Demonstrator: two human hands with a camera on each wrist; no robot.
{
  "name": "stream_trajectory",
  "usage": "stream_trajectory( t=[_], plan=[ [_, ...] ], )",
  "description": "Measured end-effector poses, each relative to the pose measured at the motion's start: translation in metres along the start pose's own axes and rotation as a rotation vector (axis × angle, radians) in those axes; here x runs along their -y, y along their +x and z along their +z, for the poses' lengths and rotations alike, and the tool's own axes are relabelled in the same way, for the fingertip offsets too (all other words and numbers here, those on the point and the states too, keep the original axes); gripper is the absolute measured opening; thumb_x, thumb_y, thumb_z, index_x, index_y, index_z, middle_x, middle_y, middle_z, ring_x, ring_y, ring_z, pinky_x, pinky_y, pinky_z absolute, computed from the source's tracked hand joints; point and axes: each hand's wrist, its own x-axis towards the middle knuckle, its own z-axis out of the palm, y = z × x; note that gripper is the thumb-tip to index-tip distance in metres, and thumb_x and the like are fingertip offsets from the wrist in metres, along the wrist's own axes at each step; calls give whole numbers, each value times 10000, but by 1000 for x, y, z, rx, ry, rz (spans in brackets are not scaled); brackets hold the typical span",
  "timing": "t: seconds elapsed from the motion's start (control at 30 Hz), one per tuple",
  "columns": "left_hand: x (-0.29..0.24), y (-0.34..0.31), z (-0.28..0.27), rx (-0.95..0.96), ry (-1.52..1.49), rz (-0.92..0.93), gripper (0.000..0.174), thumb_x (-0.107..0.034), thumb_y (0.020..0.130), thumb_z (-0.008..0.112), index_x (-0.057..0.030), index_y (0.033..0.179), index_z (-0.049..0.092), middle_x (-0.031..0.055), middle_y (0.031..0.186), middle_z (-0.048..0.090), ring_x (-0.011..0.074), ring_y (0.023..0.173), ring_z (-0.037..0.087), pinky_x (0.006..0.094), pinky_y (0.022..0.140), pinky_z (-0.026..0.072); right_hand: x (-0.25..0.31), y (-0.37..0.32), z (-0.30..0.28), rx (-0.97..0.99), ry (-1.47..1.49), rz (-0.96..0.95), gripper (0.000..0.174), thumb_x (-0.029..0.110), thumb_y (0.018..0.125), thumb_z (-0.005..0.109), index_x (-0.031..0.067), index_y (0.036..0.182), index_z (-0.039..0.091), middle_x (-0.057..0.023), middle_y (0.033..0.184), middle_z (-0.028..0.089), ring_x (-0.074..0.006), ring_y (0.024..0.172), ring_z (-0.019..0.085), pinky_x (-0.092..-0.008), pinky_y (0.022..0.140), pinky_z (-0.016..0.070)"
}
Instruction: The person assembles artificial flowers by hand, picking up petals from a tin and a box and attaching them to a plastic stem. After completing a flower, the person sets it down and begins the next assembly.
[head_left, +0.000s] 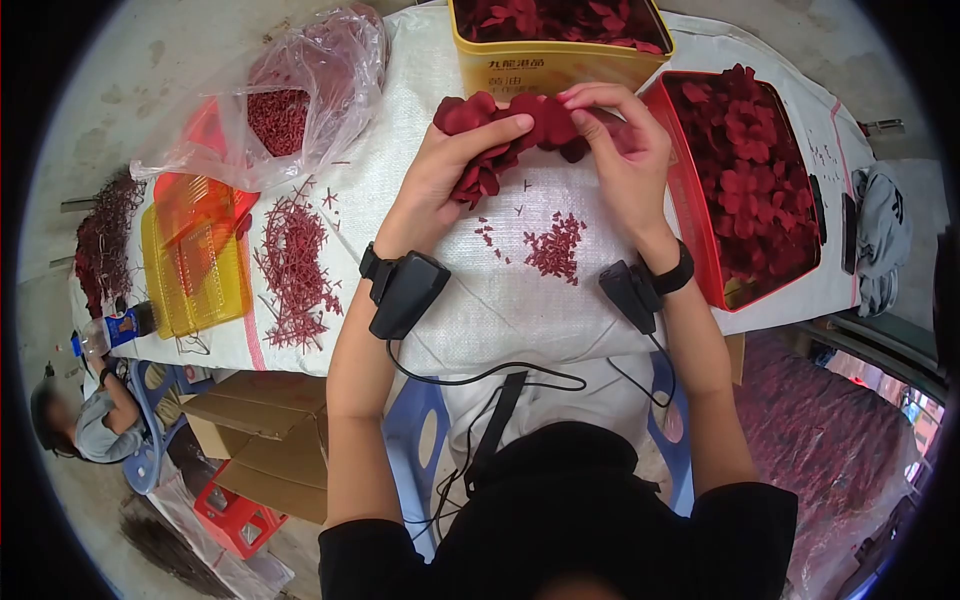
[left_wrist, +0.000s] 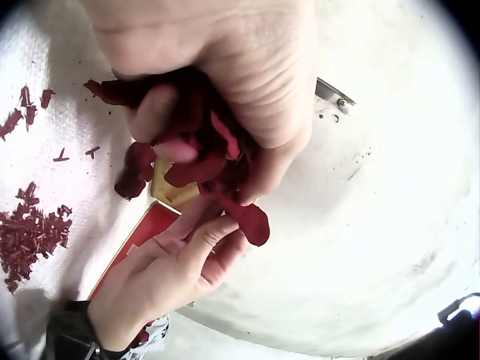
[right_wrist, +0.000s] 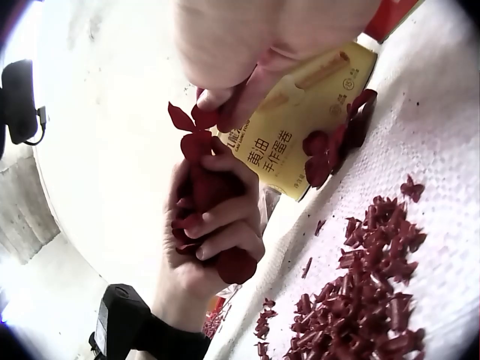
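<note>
My left hand point(head_left: 432, 172) grips a bunch of dark red artificial flower petals point(head_left: 468, 115), its thumb lying across the top and its fingers curled beneath. Facing it, my right hand point(head_left: 640, 150) pinches a petal piece point(right_wrist: 199, 142) between thumb and fingers at the bunch's edge. In the left wrist view one petal point(left_wrist: 255, 225) sticks out between the two hands. Under them on the white woven cloth lies a small heap of short dark red plastic bits point(head_left: 555, 250). Several loose petals point(right_wrist: 330, 146) rest on the cloth in the right wrist view.
A yellow tin point(head_left: 560, 70) and a red tin point(head_left: 668, 130), both full of red petals, stand beyond and to the right. At left are a pile of thin red stems point(head_left: 297, 265), yellow plastic trays point(head_left: 190, 295) and a clear bag point(head_left: 340, 70). A person point(head_left: 100, 420) sits far left.
</note>
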Motion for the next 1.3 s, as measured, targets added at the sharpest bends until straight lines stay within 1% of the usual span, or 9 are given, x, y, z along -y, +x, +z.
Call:
stream_trajectory(
  t=[0.2, 0.3, 0.4, 0.5, 0.63, 0.97, 1.07, 1.17, 1.3],
  plan=[
    [-1, 3, -9, -28, 35, -108, 214, -117, 787, 768, -71, 896, 590, 26, 876, 642, 94, 761, 613, 240, 658, 489, 5, -2, 4, 22, -18, 34, 128, -61, 873, 609, -31, 994, 640, -81, 1043, 634, -135, 883, 655, -238, 798, 544],
    [5, 9, -16, -27, -93, 32, 241, -175, 807, 738, -51, 971, 613, 48, 794, 643, 111, 654, 598, 237, 537, 441, 12, -4, 12, -56, 96, 300, 129, -21, 856, 646, 7, 981, 661, -72, 1032, 644, -144, 831, 658, -253, 723, 544],
    [0, 5, -13, -83, -117, 95, 194, -162, 812, 721, -57, 944, 625, 57, 814, 654, 122, 657, 602, 240, 536, 444, 11, -3, 5, 288, -330, 203, 149, 78, 834, 691, 68, 982, 683, -49, 1030, 645, -181, 845, 627, -310, 755, 503],
    [1, 5, -14, -105, -128, 122, 166, -124, 810, 716, -57, 929, 621, 49, 832, 652, 128, 714, 616, 250, 605, 470, 2, -12, 9, 581, -461, -99, 167, 178, 822, 696, 121, 979, 697, -19, 1011, 635, -222, 929, 555, -354, 832, 429],
    [3, 7, -18, -67, -128, 122, 121, -53, 811, 703, -45, 884, 607, 33, 842, 643, 120, 786, 635, 256, 690, 510, 1, -22, 21, 738, -400, -104, 164, 138, 843, 648, 138, 995, 711, -16, 981, 620, -236, 983, 519, -371, 934, 379],
    [5, 7, -10, -64, -43, 167, 140, -48, 805, 723, -56, 818, 584, -10, 759, 597, 54, 671, 553, 215, 564, 419, 1, -18, 14, 643, -461, -97, 122, 169, 769, 719, 119, 881, 721, -25, 874, 644, -231, 916, 548, -349, 830, 434],
    [8, 10, -13, -61, 23, 232, 148, -73, 801, 741, -45, 822, 597, -13, 710, 585, 50, 607, 527, 205, 522, 401, 8, -9, 9, 606, -201, -9, 121, 133, 734, 760, 99, 845, 728, -35, 840, 665, -206, 831, 578, -334, 755, 462],
    [8, 10, -9, -116, 114, 252, 172, -104, 793, 761, -29, 829, 611, -10, 684, 591, 47, 561, 512, 200, 491, 384, 13, -8, 8, 362, -75, 35, 115, 86, 713, 781, 89, 822, 745, -31, 815, 680, -164, 773, 588, -295, 688, 463],
    [11, 9, -12, -96, 211, 260, 169, -92, 814, 735, -1, 934, 657, 32, 806, 669, 78, 690, 612, 209, 609, 466, 3, -3, 3, -1, -279, -88, 152, 73, 690, 811, 107, 831, 767, 6, 858, 627, -96, 757, 549, -225, 608, 384]
  ],
)
